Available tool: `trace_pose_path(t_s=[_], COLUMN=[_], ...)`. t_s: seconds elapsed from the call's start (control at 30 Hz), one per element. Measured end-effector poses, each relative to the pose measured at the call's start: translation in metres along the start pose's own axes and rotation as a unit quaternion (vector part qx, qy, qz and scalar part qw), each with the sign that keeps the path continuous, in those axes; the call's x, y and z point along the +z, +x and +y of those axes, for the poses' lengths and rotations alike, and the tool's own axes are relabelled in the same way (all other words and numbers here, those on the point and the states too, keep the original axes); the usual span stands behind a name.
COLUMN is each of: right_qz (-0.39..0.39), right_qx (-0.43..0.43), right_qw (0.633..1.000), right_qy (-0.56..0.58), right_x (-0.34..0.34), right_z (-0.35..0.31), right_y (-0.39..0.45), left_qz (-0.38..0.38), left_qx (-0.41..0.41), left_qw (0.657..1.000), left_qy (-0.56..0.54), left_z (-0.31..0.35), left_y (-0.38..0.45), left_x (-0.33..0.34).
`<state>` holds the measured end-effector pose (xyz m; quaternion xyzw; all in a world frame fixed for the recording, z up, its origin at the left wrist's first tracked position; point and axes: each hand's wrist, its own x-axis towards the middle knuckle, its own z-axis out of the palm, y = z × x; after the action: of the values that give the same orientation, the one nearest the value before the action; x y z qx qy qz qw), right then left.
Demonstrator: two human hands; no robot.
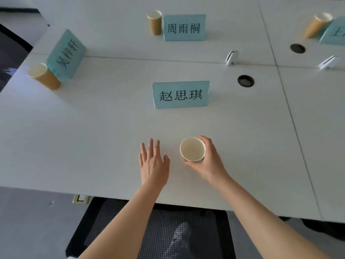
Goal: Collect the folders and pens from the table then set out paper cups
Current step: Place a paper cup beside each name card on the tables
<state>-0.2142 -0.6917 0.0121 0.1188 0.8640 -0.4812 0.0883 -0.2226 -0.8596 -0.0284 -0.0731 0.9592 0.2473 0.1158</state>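
My right hand (209, 161) wraps around a brown paper cup (192, 149) with a white inside, upright near the front of the white table (93, 137), below the nearest blue name card (180, 94). My left hand (153, 163) lies flat beside the cup, fingers spread, holding nothing. Three more brown paper cups stand on the table: one at the left (43, 75), one at the far middle (155, 22), one at the far right (317, 25). No folders or pens are in view.
Blue name cards stand at the left (66, 54), far middle (184, 28) and far right (334, 33). Two black cable holes (245, 80) (297, 48) and two small white devices (231, 57) (329, 63) lie to the right. A black mesh chair (149, 230) sits under the front edge.
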Motion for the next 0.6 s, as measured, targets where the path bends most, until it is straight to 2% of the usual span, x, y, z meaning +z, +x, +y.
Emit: trace_pose_path(t_s=[0.1, 0.2, 0.47, 0.6], right_qz=[0.021, 0.046, 0.174, 0.216], right_qx=[0.002, 0.012, 0.034, 0.035], right_qw=[1.000, 0.998, 0.984, 0.976], right_qy=[0.008, 0.032, 0.028, 0.017], right_x=[0.001, -0.012, -0.063, -0.077], right_z=[0.002, -0.001, -0.003, 0.000], right_y=[0.008, 0.022, 0.114, 0.160], left_qz=[0.002, 0.013, 0.050, 0.067], left_qx=[-0.008, -0.059, -0.170, -0.177], left_qw=[1.000, 0.998, 0.984, 0.979], left_qy=[0.017, 0.009, 0.022, 0.070], left_z=[0.003, 0.008, 0.035, 0.036], left_y=[0.017, 0.026, 0.050, 0.050], left_x=[0.010, 0.018, 0.040, 0.050])
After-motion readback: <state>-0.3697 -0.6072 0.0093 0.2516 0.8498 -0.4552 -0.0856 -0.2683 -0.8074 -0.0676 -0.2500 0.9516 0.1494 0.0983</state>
